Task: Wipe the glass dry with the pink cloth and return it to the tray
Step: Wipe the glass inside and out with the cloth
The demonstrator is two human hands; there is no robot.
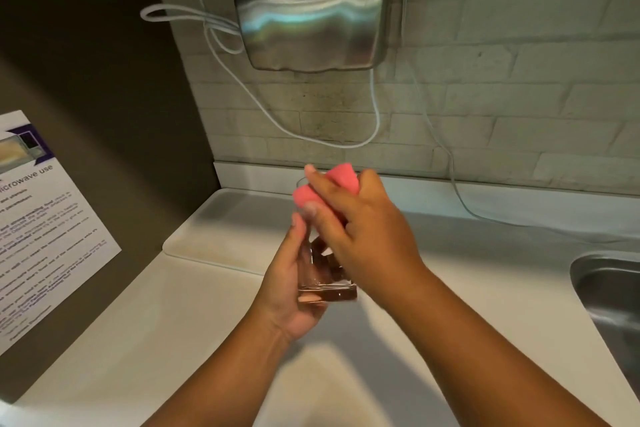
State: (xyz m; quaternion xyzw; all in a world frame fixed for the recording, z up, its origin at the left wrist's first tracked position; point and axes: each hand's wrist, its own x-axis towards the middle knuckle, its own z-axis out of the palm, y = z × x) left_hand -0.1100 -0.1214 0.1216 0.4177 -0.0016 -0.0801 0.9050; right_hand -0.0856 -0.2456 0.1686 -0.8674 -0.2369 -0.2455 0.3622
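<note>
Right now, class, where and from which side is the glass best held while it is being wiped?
Low on its body, near the thick base, from the left, as the left hand does. The glass tilts with its mouth away, leaving the rim free for the right hand pressing the pink cloth.

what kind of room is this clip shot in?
Probably a shared office pantry or kitchenette: a steel wall-mounted hand dryer, a printed microwave-use notice on the side wall, and a stainless steel sink set in a white counter.
</note>
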